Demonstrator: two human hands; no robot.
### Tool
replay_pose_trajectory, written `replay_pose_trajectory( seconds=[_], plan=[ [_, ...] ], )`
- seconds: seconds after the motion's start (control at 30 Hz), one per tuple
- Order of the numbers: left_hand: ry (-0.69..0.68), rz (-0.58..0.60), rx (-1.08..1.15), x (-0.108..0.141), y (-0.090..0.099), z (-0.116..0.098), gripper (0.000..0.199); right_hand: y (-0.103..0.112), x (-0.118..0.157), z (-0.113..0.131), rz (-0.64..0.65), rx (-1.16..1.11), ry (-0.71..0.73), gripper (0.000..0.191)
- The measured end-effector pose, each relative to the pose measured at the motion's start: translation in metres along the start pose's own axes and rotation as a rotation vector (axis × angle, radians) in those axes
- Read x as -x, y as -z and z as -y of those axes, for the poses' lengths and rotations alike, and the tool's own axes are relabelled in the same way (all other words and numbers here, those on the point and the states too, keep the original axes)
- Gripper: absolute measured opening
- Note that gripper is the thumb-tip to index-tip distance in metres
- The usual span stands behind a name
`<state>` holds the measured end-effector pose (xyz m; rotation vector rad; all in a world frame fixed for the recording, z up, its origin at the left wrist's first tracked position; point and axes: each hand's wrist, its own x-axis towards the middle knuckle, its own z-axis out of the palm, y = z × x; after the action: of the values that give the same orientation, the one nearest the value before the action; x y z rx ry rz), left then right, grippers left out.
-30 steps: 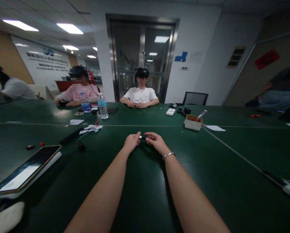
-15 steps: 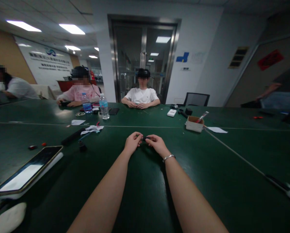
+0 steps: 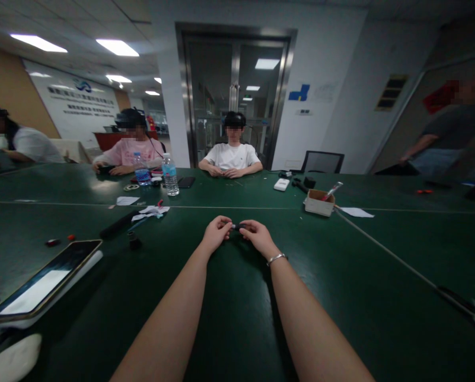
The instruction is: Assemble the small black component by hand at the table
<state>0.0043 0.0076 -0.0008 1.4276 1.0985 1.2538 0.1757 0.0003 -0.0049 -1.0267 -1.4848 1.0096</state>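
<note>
Over the green table (image 3: 237, 318), my two hands meet in front of me. Between their fingertips is a small dark stick-like object (image 3: 239, 227) with a short pale section toward its left. It is too small for me to tell its kind. My left hand (image 3: 217, 234) pinches the left end, thumb and fingers closed. The right end is pinched by my right hand (image 3: 258, 236), which has a silver bracelet (image 3: 277, 259) at its wrist. Fingertips hide both ends of the object.
At left lie a phone (image 3: 42, 284), a white mouse-like object (image 3: 15, 358), a dark cylinder (image 3: 133, 241) and crumpled paper (image 3: 152, 211). Farther off are bottles (image 3: 170, 176) and a small box (image 3: 319, 205). A person (image 3: 233, 154) sits opposite; another (image 3: 448, 132) stands at right.
A pale section now shows on the object between my hands, and my left fingertips have shifted slightly left. The person at right has moved left into fuller view.
</note>
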Motion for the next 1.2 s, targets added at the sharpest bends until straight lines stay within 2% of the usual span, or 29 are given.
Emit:
replay_pose_trajectory(
  seconds=[0.27, 0.43, 0.67, 0.83, 1.0, 1.2],
  plan=[
    [0.026, 0.054, 0.03, 0.0021, 0.0007, -0.0046, 0.034, 0.0005, -0.0007, -0.0006, -0.008, -0.004, -0.001, 0.032],
    [0.09, 0.022, 0.066, 0.0012, 0.0006, -0.0029, 0.031, 0.0002, -0.0002, -0.001, -0.009, 0.002, 0.01, 0.033],
    [-0.003, 0.016, 0.018, 0.0016, 0.002, 0.0012, 0.031, -0.002, 0.0021, 0.0046, -0.005, 0.02, -0.001, 0.031],
    [0.022, 0.056, 0.035, 0.0012, 0.0024, 0.0003, 0.032, -0.0003, 0.0019, 0.0037, -0.011, 0.029, -0.001, 0.031],
    [0.052, 0.022, 0.022, -0.0003, 0.0019, 0.0009, 0.029, -0.0008, 0.0027, 0.004, -0.001, 0.025, 0.002, 0.03],
    [0.016, 0.0, 0.027, -0.0007, -0.0002, 0.002, 0.029, -0.0014, 0.0007, 0.0014, -0.003, 0.022, -0.002, 0.031]
  ],
)
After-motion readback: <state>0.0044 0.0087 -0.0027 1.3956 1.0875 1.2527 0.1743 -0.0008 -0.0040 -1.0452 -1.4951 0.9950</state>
